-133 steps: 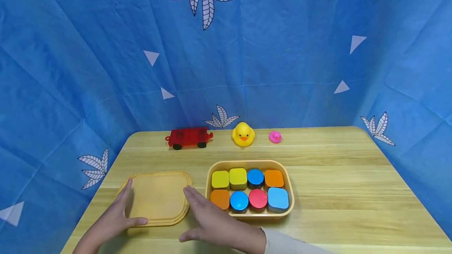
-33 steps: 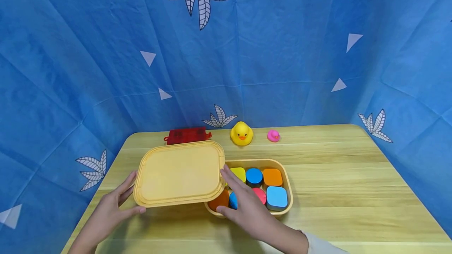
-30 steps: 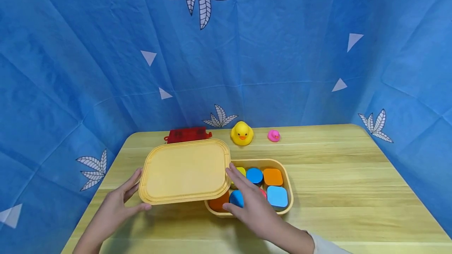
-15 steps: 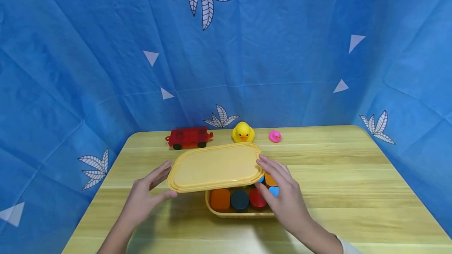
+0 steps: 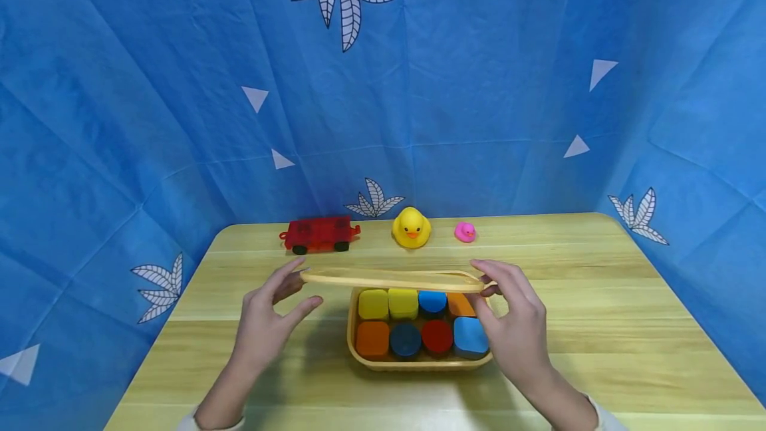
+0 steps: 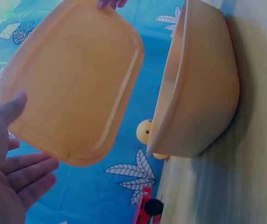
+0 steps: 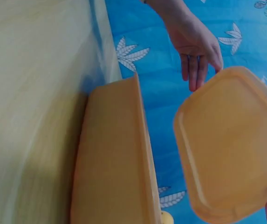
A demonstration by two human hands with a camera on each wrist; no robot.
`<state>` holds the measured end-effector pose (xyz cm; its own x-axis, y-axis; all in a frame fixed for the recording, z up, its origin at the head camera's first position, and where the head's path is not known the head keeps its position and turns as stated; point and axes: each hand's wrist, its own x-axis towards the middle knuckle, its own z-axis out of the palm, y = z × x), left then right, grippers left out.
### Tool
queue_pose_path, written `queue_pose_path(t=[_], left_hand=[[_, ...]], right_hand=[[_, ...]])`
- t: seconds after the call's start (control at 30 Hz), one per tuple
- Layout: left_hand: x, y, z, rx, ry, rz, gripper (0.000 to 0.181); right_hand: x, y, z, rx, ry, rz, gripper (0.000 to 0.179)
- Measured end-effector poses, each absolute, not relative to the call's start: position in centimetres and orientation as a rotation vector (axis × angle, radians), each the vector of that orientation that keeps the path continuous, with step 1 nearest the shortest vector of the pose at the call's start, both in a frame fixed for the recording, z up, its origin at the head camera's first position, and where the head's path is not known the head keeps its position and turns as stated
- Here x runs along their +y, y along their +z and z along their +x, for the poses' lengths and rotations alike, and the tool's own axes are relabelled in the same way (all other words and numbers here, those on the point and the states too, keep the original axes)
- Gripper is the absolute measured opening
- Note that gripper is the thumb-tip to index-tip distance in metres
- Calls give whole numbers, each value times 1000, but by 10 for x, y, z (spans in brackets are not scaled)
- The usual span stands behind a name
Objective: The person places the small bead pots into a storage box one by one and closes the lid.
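A yellow-orange plastic lid (image 5: 389,278) is held up in the air, nearly edge-on in the head view. My left hand (image 5: 263,324) holds its left end, with fingers at the edge and the thumb (image 6: 14,107) lying over the face in the left wrist view. At the other end, my right hand (image 5: 517,321) grips the lid between thumb and fingers. Under it stands the matching box (image 5: 419,365), apart from the lid. Inside are several round and square-topped pieces, among them a yellow one (image 5: 374,304), an orange one (image 5: 373,340) and a red one (image 5: 437,338).
Along the back of the wooden table (image 5: 598,324) stand a red toy wagon (image 5: 319,235), a yellow rubber duck (image 5: 411,228) and a small pink duck (image 5: 465,232). A blue patterned cloth (image 5: 479,85) hangs behind and at both sides.
Both hands have raised the lid from the table left of the box and carried it right, over the box. In the last half second it has tilted from face-up to nearly edge-on.
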<state>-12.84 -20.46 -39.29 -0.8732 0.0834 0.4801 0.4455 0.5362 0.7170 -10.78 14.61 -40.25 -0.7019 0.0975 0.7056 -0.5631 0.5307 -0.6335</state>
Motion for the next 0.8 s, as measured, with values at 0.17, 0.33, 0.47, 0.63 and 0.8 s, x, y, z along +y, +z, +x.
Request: queue_pose_path(t=[0.17,0.33,0.47,0.63,0.8], left_hand=[[-197,-395,-130,-2227,-1287,-479,61],[-189,-397,-127,-2166,-1385,-521,57],[-184,-403,-126,-2248,-1476,-447,55],[-179,-413,-125,-2396,-1491,-341,56],[-174,-427,-125,-2573,-1376,-322,55]], right_hand=[[149,-398,-110,-2007,1228,334,56],[153,-396,-114,-2017,1198,310,54],[156,-397,-117,-2121,1179,295,54],[157,-404,-119,-2263,1154,271,57],[156,-417,-121,-2337,1131,265,56]])
